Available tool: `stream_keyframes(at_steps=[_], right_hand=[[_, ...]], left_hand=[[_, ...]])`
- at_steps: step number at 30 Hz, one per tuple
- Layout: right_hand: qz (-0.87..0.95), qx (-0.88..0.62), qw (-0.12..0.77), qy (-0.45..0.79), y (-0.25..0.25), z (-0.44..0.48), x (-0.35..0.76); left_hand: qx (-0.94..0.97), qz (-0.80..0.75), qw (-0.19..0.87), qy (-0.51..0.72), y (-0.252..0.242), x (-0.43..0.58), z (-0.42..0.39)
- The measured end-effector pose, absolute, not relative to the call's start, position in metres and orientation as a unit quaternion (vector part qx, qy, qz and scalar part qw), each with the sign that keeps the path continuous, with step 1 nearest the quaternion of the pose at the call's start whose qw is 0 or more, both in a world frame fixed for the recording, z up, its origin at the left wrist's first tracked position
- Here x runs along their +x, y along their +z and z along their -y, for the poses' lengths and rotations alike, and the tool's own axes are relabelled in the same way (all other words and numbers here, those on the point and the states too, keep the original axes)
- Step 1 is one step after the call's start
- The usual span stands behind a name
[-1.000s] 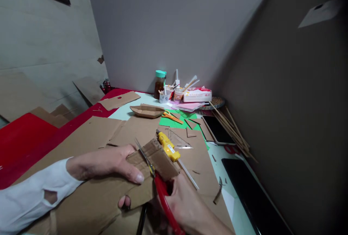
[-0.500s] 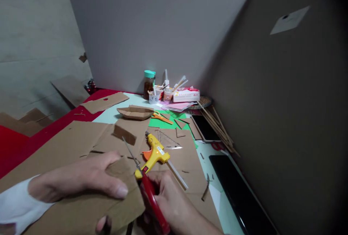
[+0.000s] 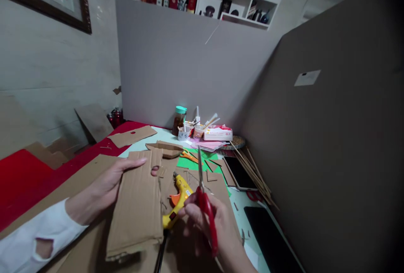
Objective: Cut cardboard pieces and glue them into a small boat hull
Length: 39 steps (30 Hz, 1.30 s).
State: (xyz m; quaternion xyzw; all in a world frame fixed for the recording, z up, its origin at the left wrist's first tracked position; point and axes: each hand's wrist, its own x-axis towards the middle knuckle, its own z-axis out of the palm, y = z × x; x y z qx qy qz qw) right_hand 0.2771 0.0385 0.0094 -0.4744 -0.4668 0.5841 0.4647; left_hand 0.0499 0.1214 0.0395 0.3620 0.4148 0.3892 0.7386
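My left hand grips a long rectangular strip of corrugated cardboard and holds it up above the table, thumb on top and fingertips showing past its far edge. My right hand is closed round the red handles of a pair of scissors, whose closed blades point up and away, clear of the strip. A yellow hot glue gun lies on the cardboard sheets between my two hands.
Large cardboard sheets cover the table over a red cloth. Farther back lie a folded cardboard boat, orange scissors, green paper, a jar, cups, a tissue pack, wooden sticks and two dark tablets.
The scissors have come out of the cardboard, blades now pointing upward. My left hand has lifted and turned the cut strip lengthwise. The camera has tilted up, revealing shelves.
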Motion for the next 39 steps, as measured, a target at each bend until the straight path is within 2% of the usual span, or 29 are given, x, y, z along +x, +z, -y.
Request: stream_keyframes(at_steps=[4,8,13,17,25,32,36,39], right_hand=[[0.506,-0.490,0.430,0.565,0.006,-0.036,0.267],[0.548,-0.483,0.428,0.532,-0.001,-0.036,0.266],[0.541,-0.470,0.464,0.521,-0.002,-0.038,0.276],[0.495,-0.476,0.505,0.523,0.000,-0.041,0.283],[0.413,-0.479,0.619,0.465,0.015,-0.046,0.299],[0.396,-0.452,0.675,0.428,0.020,-0.054,0.318],[0.397,-0.451,0.678,0.423,0.021,-0.056,0.319],[0.407,-0.455,0.670,0.424,0.023,-0.055,0.316]], left_hand=[[0.355,-0.385,0.720,0.455,0.034,0.066,-0.105],[0.419,-0.356,0.692,0.467,0.030,0.073,-0.101],[0.610,-0.407,0.494,0.467,0.018,0.056,-0.128],[0.727,-0.457,0.308,0.409,-0.003,0.038,-0.158],[0.847,-0.437,0.144,0.267,-0.037,0.029,-0.183],[0.878,-0.406,0.094,0.237,-0.021,0.030,-0.183],[0.850,-0.422,0.112,0.294,-0.003,0.045,-0.186],[0.821,-0.424,0.164,0.346,0.011,0.074,-0.195]])
